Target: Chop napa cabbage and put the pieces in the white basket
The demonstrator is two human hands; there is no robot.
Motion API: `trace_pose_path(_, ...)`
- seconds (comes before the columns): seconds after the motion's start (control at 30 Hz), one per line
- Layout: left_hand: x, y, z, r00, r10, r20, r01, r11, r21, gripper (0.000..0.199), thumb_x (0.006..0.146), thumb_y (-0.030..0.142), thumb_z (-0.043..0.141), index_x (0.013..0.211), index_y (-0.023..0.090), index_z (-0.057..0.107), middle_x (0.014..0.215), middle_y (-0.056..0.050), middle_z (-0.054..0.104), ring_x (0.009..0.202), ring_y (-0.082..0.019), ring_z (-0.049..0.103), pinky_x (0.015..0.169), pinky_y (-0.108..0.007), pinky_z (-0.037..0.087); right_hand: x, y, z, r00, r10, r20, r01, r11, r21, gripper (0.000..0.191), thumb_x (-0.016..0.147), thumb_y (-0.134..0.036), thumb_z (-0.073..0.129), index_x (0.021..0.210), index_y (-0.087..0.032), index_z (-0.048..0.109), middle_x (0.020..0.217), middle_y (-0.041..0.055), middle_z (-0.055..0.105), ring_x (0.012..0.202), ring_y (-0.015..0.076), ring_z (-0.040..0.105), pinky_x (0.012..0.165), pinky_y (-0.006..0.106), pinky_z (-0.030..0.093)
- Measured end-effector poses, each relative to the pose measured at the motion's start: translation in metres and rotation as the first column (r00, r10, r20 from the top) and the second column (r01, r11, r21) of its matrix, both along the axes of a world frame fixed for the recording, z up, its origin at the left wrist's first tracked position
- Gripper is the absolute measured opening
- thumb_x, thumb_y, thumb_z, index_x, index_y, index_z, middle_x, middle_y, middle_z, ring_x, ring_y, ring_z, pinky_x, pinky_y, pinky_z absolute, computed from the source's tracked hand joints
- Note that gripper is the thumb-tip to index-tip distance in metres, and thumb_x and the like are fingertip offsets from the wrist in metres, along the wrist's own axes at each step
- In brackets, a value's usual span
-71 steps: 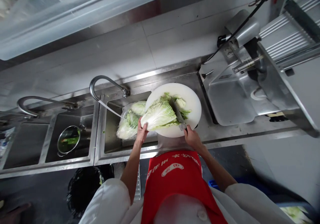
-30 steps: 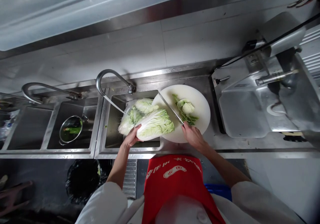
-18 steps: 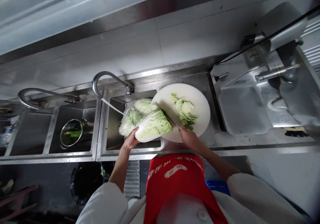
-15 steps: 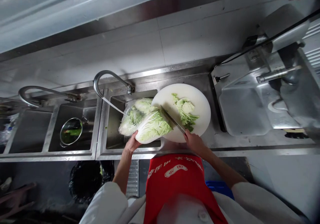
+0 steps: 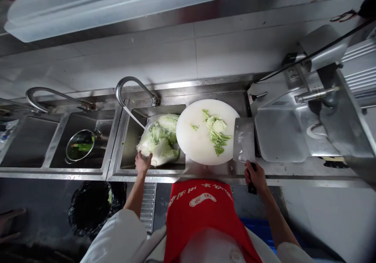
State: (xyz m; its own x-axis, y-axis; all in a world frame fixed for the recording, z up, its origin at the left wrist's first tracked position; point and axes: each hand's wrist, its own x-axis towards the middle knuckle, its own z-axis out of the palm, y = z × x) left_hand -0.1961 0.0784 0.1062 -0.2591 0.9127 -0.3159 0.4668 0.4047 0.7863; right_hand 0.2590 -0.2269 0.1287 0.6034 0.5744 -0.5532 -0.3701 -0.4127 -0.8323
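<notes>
My right hand [image 5: 256,176] is wrapped round the black handle of a cleaver [image 5: 243,139]. Its broad blade lies flat-side up at the right edge of the round white cutting board [image 5: 189,145]. Cut cabbage trimmings [image 5: 217,131] lie on the board, with a small shred [image 5: 194,126] to their left. In the sink left of the board, several napa cabbages [image 5: 164,151] are heaped, partly in a clear plastic bag [image 5: 145,141]. At the near left side of this heap, my left hand [image 5: 143,163] has its fingers spread and appears to touch it.
A curved faucet [image 5: 138,82] with a white hose reaches over the sink. In the sink further left stands a round metal strainer or pot [image 5: 80,145] with greens. A black-lined bin [image 5: 88,208] is below the counter. To the right is a steel slicing machine [image 5: 315,94].
The cabbage under my left hand has moved from the board's edge into the sink, and the hand has let go. The cleaver has swung right, from mid-board to the board's right edge.
</notes>
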Motion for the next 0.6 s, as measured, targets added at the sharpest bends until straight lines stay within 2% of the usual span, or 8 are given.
trace_pose_path(0.07,0.06,0.013,0.006,0.987,-0.143,-0.07,0.156,0.957,0.244,0.074,0.086,0.044,0.075,0.146,0.005,0.056,0.157,-0.029,0.051,0.155,-0.04,0.04,0.13,-0.052,0.029,0.005,-0.015,-0.018,0.998,-0.042,-0.042,0.042,0.999,0.011,0.077,0.06,-0.087,0.082,0.089,-0.025,0.048,0.047,-0.0136,0.042,0.033,0.0082,0.035,0.031,0.023,0.035)
trace_pose_path(0.17,0.176,0.034,0.012,0.884,-0.466,0.035,0.413,0.815,0.406,0.07,0.091,0.051,0.073,0.146,0.01,0.061,0.152,-0.024,0.058,0.148,-0.037,0.049,0.131,-0.049,0.031,0.0,-0.029,-0.042,0.991,-0.052,-0.122,0.056,0.998,0.027,0.079,0.056,-0.088,0.084,0.087,-0.025,0.047,0.047,-0.0141,0.041,0.032,0.0072,0.034,0.03,0.022,0.034)
trace_pose_path(0.33,0.338,0.053,0.002,0.644,-0.758,-0.1,0.736,0.58,0.349,0.075,0.098,0.059,0.066,0.16,0.02,0.052,0.177,-0.019,0.024,0.165,-0.039,0.018,0.134,-0.062,0.01,-0.018,-0.019,-0.06,0.983,-0.06,-0.174,0.072,0.995,0.065,0.079,0.056,-0.09,0.081,0.085,-0.025,0.045,0.047,-0.0146,0.04,0.032,0.0069,0.035,0.03,0.022,0.035)
trace_pose_path(0.4,0.369,0.044,-0.008,0.482,-0.857,-0.181,0.847,0.403,0.345,0.069,0.099,0.063,0.062,0.155,0.023,0.059,0.174,-0.019,0.032,0.164,-0.04,0.021,0.132,-0.067,0.004,-0.02,-0.005,-0.061,0.986,-0.057,-0.16,0.069,0.995,0.072,0.08,0.056,-0.091,0.079,0.087,-0.026,0.045,0.048,-0.0146,0.042,0.032,0.0076,0.036,0.03,0.022,0.035)
trace_pose_path(0.47,0.379,0.024,-0.018,0.319,-0.912,-0.257,0.903,0.21,0.375,0.063,0.098,0.065,0.06,0.144,0.023,0.07,0.165,-0.019,0.047,0.16,-0.039,0.03,0.132,-0.064,0.009,-0.021,0.011,-0.061,0.99,-0.029,-0.139,0.039,0.997,0.069,0.081,0.056,-0.092,0.077,0.088,-0.026,0.044,0.048,-0.0143,0.044,0.032,0.0082,0.039,0.031,0.021,0.035)
trace_pose_path(0.5,0.378,0.012,-0.023,0.285,-0.912,-0.294,0.908,0.159,0.386,0.062,0.097,0.066,0.061,0.14,0.022,0.073,0.16,-0.019,0.052,0.158,-0.04,0.033,0.132,-0.063,0.013,-0.022,0.019,-0.061,0.992,-0.006,-0.128,0.014,0.998,0.064,0.081,0.057,-0.093,0.076,0.089,-0.026,0.044,0.048,-0.0141,0.045,0.032,0.0086,0.04,0.031,0.021,0.034)
trace_pose_path(0.53,0.373,-0.001,-0.027,0.29,-0.899,-0.33,0.909,0.15,0.39,0.063,0.096,0.066,0.063,0.137,0.021,0.074,0.157,-0.02,0.055,0.157,-0.041,0.032,0.131,-0.063,0.014,-0.025,0.026,-0.061,0.993,0.021,-0.116,-0.015,0.998,0.055,0.08,0.058,-0.093,0.075,0.089,-0.026,0.044,0.048,-0.0139,0.046,0.032,0.009,0.04,0.031,0.021,0.033)
trace_pose_path(0.6,0.357,-0.026,-0.032,0.376,-0.84,-0.391,0.896,0.224,0.382,0.067,0.092,0.068,0.067,0.14,0.021,0.073,0.158,-0.02,0.054,0.16,-0.046,0.024,0.13,-0.068,0.01,-0.032,0.04,-0.06,0.993,0.078,-0.089,-0.075,0.997,0.031,0.077,0.061,-0.092,0.073,0.089,-0.026,0.043,0.048,-0.0133,0.047,0.031,0.0099,0.041,0.03,0.021,0.032)
